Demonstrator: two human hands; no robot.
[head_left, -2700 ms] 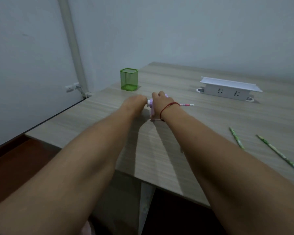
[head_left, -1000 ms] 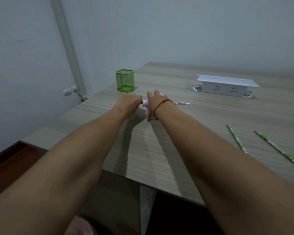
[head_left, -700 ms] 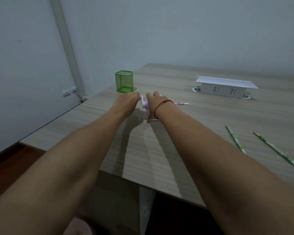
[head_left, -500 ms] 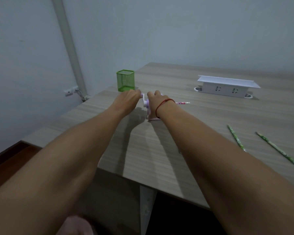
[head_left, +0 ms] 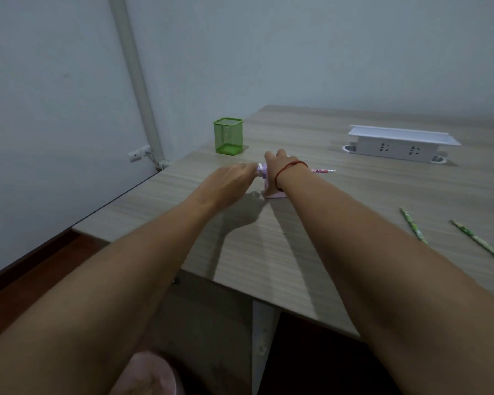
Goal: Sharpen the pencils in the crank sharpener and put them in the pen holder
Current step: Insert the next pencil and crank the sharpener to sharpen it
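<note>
Lilac crank sharpener (head_left: 265,178) pinned under the right hand (head_left: 281,170), fingers curled over it so it won't slide; pink pencil (head_left: 322,171) juts out at three o'clock. Left hand (head_left: 231,178) at the crank (head_left: 259,170), nine o'clock: grip blurred, can't tell.

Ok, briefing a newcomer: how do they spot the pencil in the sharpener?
Find the white socket box on the table. Nearer, to its left, a pencil sticks out of the pink sharpener under the right hand. It is red-patterned; the loose pencils are green.
</note>
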